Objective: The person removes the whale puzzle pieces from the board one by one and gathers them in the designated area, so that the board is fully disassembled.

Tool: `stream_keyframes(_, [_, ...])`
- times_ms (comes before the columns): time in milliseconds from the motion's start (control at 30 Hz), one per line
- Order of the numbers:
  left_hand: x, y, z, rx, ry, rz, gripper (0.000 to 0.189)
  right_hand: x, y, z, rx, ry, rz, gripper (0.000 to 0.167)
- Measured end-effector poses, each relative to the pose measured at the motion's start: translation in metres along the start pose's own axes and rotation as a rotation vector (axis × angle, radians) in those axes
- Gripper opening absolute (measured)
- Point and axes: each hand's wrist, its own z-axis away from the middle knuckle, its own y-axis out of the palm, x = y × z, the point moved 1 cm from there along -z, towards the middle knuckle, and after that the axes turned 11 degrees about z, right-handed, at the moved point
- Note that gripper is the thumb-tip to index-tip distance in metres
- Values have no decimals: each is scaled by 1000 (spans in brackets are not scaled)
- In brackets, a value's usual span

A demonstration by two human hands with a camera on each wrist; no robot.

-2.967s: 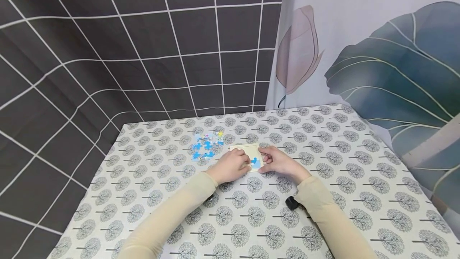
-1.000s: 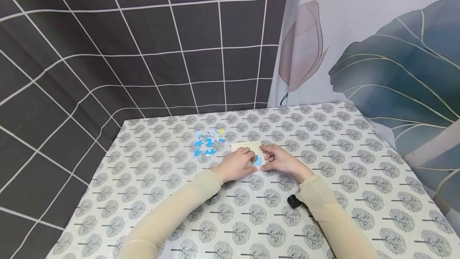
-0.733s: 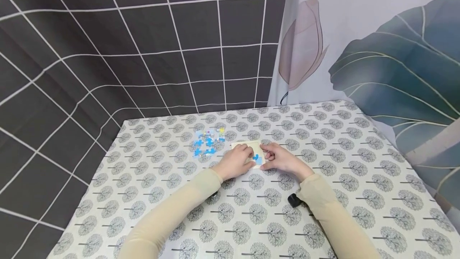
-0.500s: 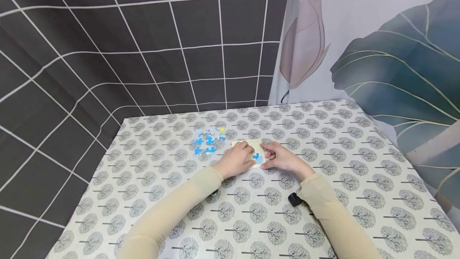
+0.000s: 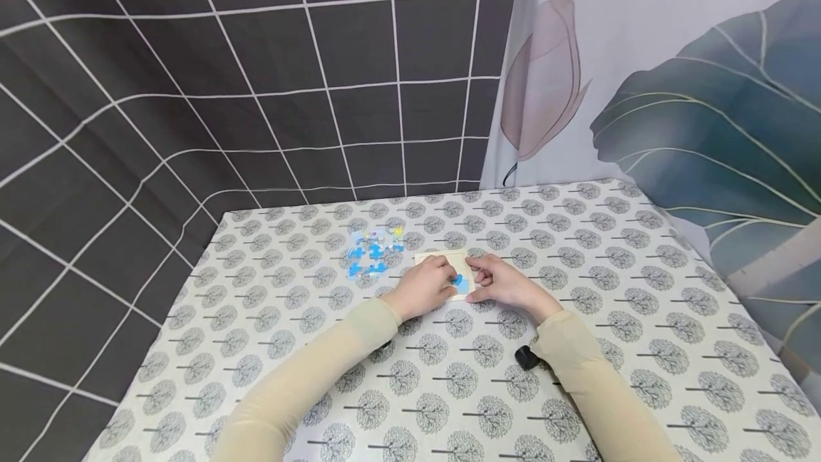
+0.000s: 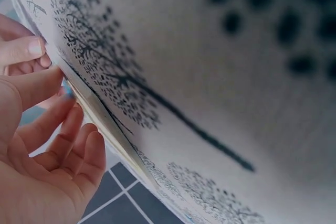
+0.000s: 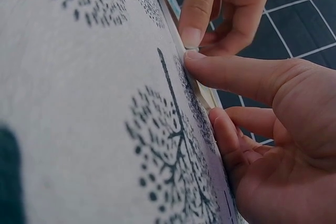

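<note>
A pale wooden puzzle tray (image 5: 457, 259) lies flat on the patterned tablecloth, with light-blue puzzle filling its near right corner. My left hand (image 5: 423, 285) reaches over the tray's left side. Its thumb and index fingertips pinch a small blue puzzle piece (image 6: 68, 89), mostly covered by them in the left wrist view. My right hand (image 5: 507, 284) grips the tray's right edge, index finger towards the far corner and thumb at the near one. In the right wrist view, the left thumb tip comes right up to the right thumb (image 7: 194, 54) at the tray's near edge.
Left of the tray, several loose blue and white puzzle pieces (image 5: 375, 252) lie grouped, one bearing a yellow sun (image 5: 398, 231). A black wrist device (image 5: 527, 357) shows under the right sleeve. A dark gridded curtain (image 5: 359, 113) hangs behind the table.
The left fingers have shifted about over the tray: further across it a second ago, drawn back half a second ago, now at the blue piece again. The right hand keeps its grip.
</note>
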Motion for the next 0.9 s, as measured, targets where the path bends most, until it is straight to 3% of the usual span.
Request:
stream_keyframes(200, [4,2,-2,-25,7,110,15,-1,1,0,2,3,-2,86])
stream_keyframes(333, [5,1,-1,-38,34,133,12,-1,1,0,2,14,-20,86])
stream_keyframes(533, [9,-3,0,-49,23,143,12,1,2,0,5,22,-50,87])
stream_keyframes(900, [29,-17,7,-105,-98,215,14,-1,0,2,8,18,-35,87])
